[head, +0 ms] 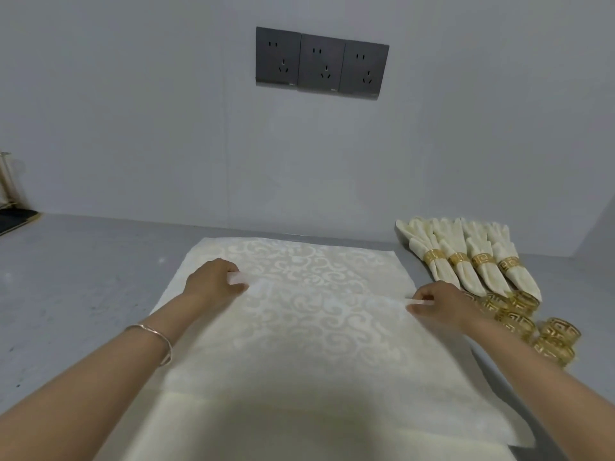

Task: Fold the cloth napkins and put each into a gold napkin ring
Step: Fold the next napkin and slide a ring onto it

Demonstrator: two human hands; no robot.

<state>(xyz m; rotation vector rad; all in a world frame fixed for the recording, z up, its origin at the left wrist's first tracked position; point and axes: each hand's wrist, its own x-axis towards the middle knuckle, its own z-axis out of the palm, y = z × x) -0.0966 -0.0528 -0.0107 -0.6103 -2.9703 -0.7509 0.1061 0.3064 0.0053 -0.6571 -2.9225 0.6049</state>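
A cream napkin (309,331) is spread flat at the middle of the grey tabletop (83,277), its far edge close to the tabletop's back edge. A raised fold is held across the napkin's middle. One end is pinched by the left hand (213,281), its fingers curled on the cloth. The other end, at the napkin's right edge, is pinched by the right hand (442,302). The cloth is woven with a glossy scroll pattern. More plain cream cloth (233,427) is seen beneath it at the near edge.

At the back right corner of the tabletop, four folded napkins (472,281) are laid side by side, each gathered in a gold ring (482,261) with a cut-out key pattern. Loose rings (525,302) of the same kind are clustered just beyond the right hand. A thin bracelet (156,337) is worn on the left wrist. Three dark sockets (321,63) are set in the pale wall.
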